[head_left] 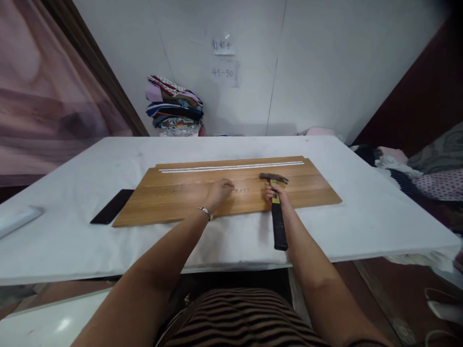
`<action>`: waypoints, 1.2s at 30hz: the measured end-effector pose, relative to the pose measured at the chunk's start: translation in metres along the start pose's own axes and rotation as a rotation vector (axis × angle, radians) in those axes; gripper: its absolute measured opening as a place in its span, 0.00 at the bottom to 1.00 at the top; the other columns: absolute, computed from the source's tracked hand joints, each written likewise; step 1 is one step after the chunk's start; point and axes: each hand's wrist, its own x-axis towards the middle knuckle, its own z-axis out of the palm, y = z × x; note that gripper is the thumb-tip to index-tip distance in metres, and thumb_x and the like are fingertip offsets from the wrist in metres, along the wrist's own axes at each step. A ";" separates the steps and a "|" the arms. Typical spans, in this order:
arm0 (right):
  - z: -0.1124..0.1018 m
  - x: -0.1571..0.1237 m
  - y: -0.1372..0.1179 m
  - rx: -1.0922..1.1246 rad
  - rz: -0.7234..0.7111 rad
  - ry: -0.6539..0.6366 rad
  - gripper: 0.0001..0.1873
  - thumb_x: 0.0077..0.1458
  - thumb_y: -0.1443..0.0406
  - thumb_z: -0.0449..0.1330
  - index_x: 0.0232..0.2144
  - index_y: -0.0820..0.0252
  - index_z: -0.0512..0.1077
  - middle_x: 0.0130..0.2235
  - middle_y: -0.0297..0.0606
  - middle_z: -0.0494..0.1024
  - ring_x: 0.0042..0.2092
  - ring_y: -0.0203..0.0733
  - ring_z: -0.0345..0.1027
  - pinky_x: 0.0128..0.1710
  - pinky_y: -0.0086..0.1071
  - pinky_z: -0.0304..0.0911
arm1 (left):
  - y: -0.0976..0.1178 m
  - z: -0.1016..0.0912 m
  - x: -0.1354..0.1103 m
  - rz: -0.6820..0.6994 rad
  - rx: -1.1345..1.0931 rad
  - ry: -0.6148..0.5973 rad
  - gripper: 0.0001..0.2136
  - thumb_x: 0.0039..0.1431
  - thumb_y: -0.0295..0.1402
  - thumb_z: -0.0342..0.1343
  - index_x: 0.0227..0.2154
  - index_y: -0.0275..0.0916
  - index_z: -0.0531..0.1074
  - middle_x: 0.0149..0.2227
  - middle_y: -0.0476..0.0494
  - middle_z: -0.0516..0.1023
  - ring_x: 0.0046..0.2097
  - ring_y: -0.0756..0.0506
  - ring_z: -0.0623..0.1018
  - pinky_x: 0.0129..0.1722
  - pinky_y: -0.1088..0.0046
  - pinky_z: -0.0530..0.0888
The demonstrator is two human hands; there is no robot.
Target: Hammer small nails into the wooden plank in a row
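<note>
A wooden board lies flat on a white-covered table, with two thin white strips along its far side. My right hand grips a claw hammer high on its handle, just below the head. The hammer's head is above the board and its black grip points toward me. My left hand is low over the middle of the board, fingertips pinched together. What they hold, if anything, is too small to make out. Several small dark nails form a short row just right of those fingertips.
A flat black object lies by the board's left end. The white table extends around the board. A stack of folded cloth stands by the far wall, and heaped clothes lie beyond the right edge.
</note>
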 end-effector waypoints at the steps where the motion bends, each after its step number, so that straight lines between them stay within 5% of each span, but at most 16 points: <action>1: 0.000 0.000 0.000 -0.013 -0.005 -0.010 0.15 0.49 0.72 0.64 0.37 0.58 0.63 0.26 0.25 0.63 0.20 0.26 0.54 0.18 0.20 0.55 | 0.001 0.005 0.003 0.035 0.019 0.004 0.06 0.51 0.29 0.57 0.30 0.39 0.79 0.44 0.44 0.81 0.45 0.45 0.78 0.49 0.70 0.73; 6: -0.001 0.001 0.000 -0.052 -0.006 -0.054 0.14 0.50 0.71 0.64 0.36 0.57 0.63 0.26 0.26 0.63 0.21 0.27 0.54 0.18 0.19 0.55 | -0.004 0.024 0.017 0.179 0.149 -0.010 0.07 0.53 0.27 0.55 0.28 0.39 0.80 0.47 0.43 0.79 0.51 0.44 0.76 0.58 0.66 0.68; 14: 0.001 0.000 0.000 0.047 0.009 -0.004 0.11 0.53 0.74 0.59 0.35 0.57 0.62 0.26 0.26 0.63 0.19 0.26 0.54 0.17 0.20 0.56 | -0.006 0.037 0.023 0.235 0.188 -0.019 0.08 0.53 0.26 0.55 0.29 0.37 0.80 0.47 0.40 0.79 0.53 0.42 0.74 0.58 0.64 0.67; 36: 0.006 -0.003 0.001 0.126 0.033 -0.016 0.14 0.51 0.75 0.58 0.37 0.58 0.61 0.26 0.26 0.63 0.21 0.26 0.57 0.19 0.20 0.57 | 0.001 0.028 0.023 0.256 0.241 -0.105 0.10 0.51 0.25 0.52 0.29 0.36 0.79 0.42 0.39 0.80 0.48 0.43 0.76 0.55 0.66 0.68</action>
